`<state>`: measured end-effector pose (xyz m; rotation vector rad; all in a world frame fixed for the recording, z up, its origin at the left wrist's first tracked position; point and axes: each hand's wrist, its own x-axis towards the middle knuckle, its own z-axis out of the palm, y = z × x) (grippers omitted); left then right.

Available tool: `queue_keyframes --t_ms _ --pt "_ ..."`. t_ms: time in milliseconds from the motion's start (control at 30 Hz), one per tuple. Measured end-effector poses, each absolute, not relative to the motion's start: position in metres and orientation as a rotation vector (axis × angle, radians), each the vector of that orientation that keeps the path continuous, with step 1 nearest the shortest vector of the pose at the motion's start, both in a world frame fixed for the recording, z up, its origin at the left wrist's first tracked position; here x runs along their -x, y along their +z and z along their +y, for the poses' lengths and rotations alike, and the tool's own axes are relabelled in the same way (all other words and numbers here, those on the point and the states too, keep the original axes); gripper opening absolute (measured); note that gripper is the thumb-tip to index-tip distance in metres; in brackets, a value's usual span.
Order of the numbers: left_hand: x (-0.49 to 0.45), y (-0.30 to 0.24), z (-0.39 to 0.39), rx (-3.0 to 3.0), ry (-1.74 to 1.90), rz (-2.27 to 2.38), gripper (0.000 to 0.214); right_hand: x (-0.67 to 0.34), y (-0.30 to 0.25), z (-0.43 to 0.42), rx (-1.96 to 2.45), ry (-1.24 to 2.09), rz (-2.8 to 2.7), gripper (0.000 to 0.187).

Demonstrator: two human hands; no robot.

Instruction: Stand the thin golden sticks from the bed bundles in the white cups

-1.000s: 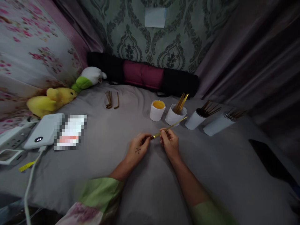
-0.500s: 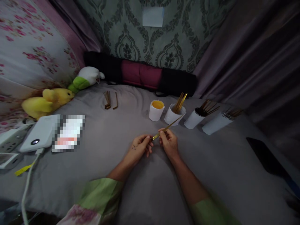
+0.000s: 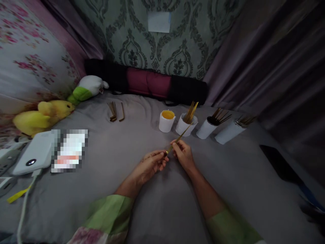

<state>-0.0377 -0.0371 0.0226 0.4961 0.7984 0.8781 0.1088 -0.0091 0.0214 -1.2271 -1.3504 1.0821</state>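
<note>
A thin golden-brown stick with a shiny band near its lower end slants up to the right between both hands; its exact kind is unclear. My left hand pinches the lower end between thumb and fingers, the other fingers curled. Further up the shaft, my right hand is closed on it in a pinch. Just beyond the hands stand a white cup with yellow inside and a white cup with golden strips sticking out.
Two more white cylinders, one upright and one leaning, hold thin dark sticks. Several bent brown sticks lie on the grey sheet. Plush toys and a power bank are at left, a dark flat device at right.
The view has shifted slightly, so most surroundings appear further left. Both hands keep hold of the stick, which now points more steeply upward; the left hand has turned a little.
</note>
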Motion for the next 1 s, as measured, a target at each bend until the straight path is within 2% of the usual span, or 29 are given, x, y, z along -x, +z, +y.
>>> queue_keyframes --t_ms 1000 --pt "0.037 0.019 -0.039 -0.520 0.864 0.772 0.017 -0.137 0.050 0.025 1.288 0.877 -1.312 0.034"
